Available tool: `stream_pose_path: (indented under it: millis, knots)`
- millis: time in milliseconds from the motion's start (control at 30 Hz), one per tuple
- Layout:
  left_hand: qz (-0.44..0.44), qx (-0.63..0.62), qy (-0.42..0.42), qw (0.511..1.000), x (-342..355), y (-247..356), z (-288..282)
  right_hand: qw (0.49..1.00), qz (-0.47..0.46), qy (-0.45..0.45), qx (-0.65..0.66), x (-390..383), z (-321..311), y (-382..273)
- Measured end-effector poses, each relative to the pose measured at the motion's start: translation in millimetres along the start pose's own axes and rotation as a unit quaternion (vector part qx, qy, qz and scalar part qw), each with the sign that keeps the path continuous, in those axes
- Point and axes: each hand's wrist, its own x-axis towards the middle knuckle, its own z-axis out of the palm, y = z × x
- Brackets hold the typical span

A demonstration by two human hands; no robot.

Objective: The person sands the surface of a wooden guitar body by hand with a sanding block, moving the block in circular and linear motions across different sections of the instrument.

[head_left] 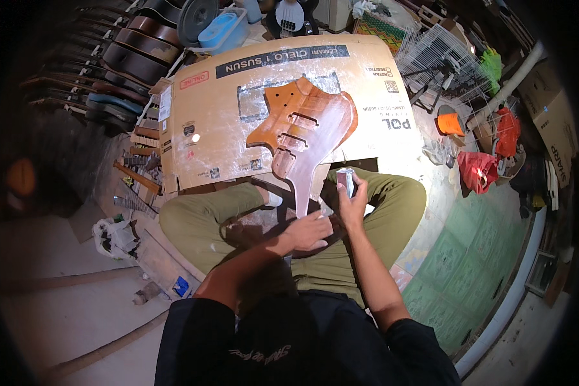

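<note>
A reddish-brown wooden guitar body (pixel 309 119) lies on a flattened cardboard box (pixel 225 116), its neck end (pixel 302 186) reaching toward my crossed legs. My left hand (pixel 310 231) rests flat on the near end of the neck, fingers pressed down. Just to the right of the neck, my right hand (pixel 352 196) grips a small pale rectangular block (pixel 346 181) held upright. I cannot tell what the block is.
Several dark guitar bodies (pixel 135 48) lean in a row at the upper left. A blue tub (pixel 222 29) sits at the back. White wire racks (pixel 441 58) and red bags (pixel 479 170) crowd the right. Wood scraps (pixel 138 177) lie to my left.
</note>
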Motion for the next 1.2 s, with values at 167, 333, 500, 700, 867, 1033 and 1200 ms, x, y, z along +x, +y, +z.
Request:
stream_pose_path:
  millis: [167,333,500,700,867,1033,1200]
  knots:
    - [-0.253,-0.024,0.050,0.966,14.8,-24.4,-33.9,1.000,0.002,0.006,0.004,-3.1,-7.9,12.8]
    - [-0.360,0.185,0.154,0.901,9.6,-89.1,-59.1,1.000,-0.005,0.001,-0.014,-2.8,-3.5,8.1]
    - [-0.395,0.190,0.124,0.890,23.9,-92.1,-64.1,1.000,-0.002,0.002,-0.005,-2.4,-6.6,6.5]
    - [-0.279,0.125,0.032,0.952,55.8,-82.3,-56.2,1.000,-0.003,0.008,0.003,0.2,-1.6,-2.0]
    - [-0.305,0.076,0.075,0.946,99.6,-131.8,-77.3,1.000,0.004,0.012,0.011,-0.6,-0.6,-1.7]
    - [-0.359,0.194,0.115,0.906,141.1,-204.3,-103.7,1.000,0.006,0.016,0.014,3.1,-1.3,-16.0]
    - [-0.390,0.189,0.200,0.879,163.4,-203.3,-101.3,0.999,0.028,0.006,0.023,5.9,2.0,-14.6]
